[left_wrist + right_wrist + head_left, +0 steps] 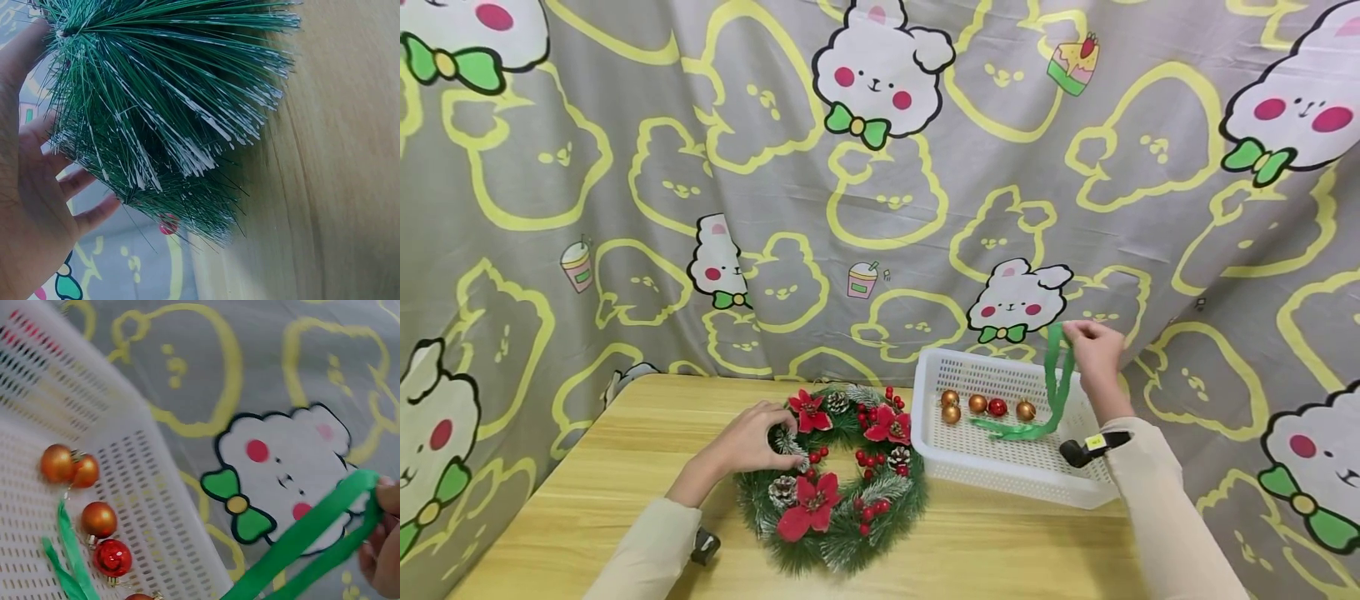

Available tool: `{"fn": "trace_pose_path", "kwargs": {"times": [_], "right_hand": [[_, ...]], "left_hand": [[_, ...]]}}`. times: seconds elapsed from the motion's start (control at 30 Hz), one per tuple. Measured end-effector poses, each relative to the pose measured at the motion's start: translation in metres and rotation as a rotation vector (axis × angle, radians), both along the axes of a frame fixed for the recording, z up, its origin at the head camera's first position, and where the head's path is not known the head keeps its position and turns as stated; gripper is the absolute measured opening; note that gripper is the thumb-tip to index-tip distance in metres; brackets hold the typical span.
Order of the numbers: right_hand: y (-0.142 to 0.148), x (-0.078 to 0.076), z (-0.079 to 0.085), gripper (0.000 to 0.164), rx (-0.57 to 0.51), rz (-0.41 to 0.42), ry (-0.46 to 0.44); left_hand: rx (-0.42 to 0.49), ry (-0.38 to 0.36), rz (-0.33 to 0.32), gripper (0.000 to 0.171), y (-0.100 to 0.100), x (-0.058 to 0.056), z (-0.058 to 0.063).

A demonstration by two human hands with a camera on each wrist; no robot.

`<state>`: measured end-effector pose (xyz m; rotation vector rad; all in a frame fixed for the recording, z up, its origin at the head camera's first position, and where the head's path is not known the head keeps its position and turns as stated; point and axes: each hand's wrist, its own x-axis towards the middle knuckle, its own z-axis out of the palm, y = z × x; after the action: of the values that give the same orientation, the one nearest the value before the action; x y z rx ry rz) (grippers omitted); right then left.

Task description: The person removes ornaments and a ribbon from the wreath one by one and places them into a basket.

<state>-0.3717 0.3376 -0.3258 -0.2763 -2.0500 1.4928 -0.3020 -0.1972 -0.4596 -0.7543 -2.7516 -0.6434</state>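
A green wreath [880, 546] with red flowers, pine cones and red berries lies on the table. My left hand [745, 442] grips its left side, the thumb over the ring and the fingers at the outer branches [156, 112]. Above the basket [1000, 477], my right hand [1097, 350] pinches a green ribbon [1051, 383] at its fold. The ribbon hangs down in two strands, and its ends trail on the basket floor. In the right wrist view the ribbon [312, 531] runs from the fingertips at the right edge down toward the basket.
Inside the white basket lie several gold balls [950, 398] and a red ball [997, 407]. The basket stands right of the wreath, close beside it. A grey patterned curtain [895, 192] hangs behind the wooden table [647, 433].
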Motion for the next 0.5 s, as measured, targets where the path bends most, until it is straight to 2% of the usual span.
{"fn": "trace_pose_path", "kwargs": {"times": [0.1,0.17,0.23,0.37,0.5], "right_hand": [[-0.015,0.0,0.001,0.03,0.258,0.189,-0.142],[-0.026,0.0,0.003,0.035,0.395,0.323,-0.204],[-0.036,0.0,0.006,0.035,0.487,0.442,-0.248],[-0.055,-0.002,0.014,0.03,0.564,0.626,-0.286],[-0.072,-0.004,0.02,0.026,0.595,0.73,-0.303]], "left_hand": [[0.008,-0.019,0.003,0.042,0.001,0.001,0.001],[0.01,-0.025,0.003,0.042,0.001,0.002,0.001],[0.01,-0.026,0.004,0.042,0.001,0.002,0.001],[0.01,-0.028,0.006,0.041,0.001,0.002,0.001],[0.015,-0.032,0.007,0.041,0.001,0.002,0.002]]}}
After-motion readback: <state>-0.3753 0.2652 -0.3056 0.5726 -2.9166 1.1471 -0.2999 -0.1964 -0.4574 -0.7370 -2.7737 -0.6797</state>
